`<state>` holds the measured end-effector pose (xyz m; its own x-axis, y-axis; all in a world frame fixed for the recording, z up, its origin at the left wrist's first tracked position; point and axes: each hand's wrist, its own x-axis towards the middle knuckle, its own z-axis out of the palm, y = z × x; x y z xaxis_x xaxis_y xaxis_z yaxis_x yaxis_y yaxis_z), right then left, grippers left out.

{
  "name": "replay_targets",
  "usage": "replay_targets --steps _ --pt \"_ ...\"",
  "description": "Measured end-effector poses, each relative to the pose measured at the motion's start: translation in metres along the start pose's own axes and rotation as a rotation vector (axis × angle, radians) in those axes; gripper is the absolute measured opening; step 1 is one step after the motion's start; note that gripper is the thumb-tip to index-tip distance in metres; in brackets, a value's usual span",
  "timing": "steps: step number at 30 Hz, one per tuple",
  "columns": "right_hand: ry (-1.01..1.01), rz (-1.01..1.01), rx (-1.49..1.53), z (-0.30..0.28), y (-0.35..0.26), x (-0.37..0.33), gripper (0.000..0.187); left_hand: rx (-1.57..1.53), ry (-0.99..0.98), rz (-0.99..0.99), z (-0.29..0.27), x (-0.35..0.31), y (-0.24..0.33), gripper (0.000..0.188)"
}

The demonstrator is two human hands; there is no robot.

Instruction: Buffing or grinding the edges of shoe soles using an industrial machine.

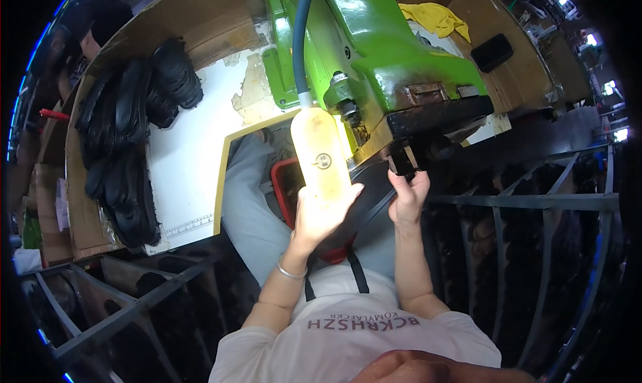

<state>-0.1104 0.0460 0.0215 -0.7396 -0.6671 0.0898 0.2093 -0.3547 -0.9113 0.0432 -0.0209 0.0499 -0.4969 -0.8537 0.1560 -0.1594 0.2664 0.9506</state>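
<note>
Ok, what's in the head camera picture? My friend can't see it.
A person in a white shirt is at a shiny green machine, left hand at the lower end of a long, rounded, pale yellow piece, right hand at a small dark piece beneath the machine. Black shoe-like pieces lie stacked at left.

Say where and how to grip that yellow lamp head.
Probably pinch the yellow lamp head by its long edges, midway, from the left: the body is elongated, the far end meets the blue hose, the left hand shows at the near end, and the green machine flanks its right.
</note>
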Motion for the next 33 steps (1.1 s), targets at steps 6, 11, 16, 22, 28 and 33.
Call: replay_targets --steps 6,11,16,22,28,33 --pt "-0.093 0.165 -0.040 0.002 -0.002 -0.004 0.022 -0.021 0.047 -0.009 0.009 -0.018 -0.018 0.009" --pt "-0.301 0.202 -0.051 0.017 0.000 -0.007 0.025 -0.241 0.265 -0.121 0.014 -0.044 -0.026 0.010" --pt "-0.178 0.122 -0.086 0.016 0.000 -0.026 0.031 -0.129 0.113 -0.015 0.022 -0.002 -0.020 0.015" --pt "-0.434 0.611 -0.279 -0.071 0.015 -0.101 0.043 -0.242 0.241 0.023 0.040 -0.013 -0.036 0.013" --pt "-0.004 0.335 0.039 -0.109 -0.017 -0.072 0.030 -0.329 0.244 -0.054 0.034 -0.023 -0.029 0.019" --pt "0.052 0.160 -0.049 -0.091 -0.036 -0.002 0.027 0.018 0.131 0.062 0.033 -0.008 -0.028 0.017"
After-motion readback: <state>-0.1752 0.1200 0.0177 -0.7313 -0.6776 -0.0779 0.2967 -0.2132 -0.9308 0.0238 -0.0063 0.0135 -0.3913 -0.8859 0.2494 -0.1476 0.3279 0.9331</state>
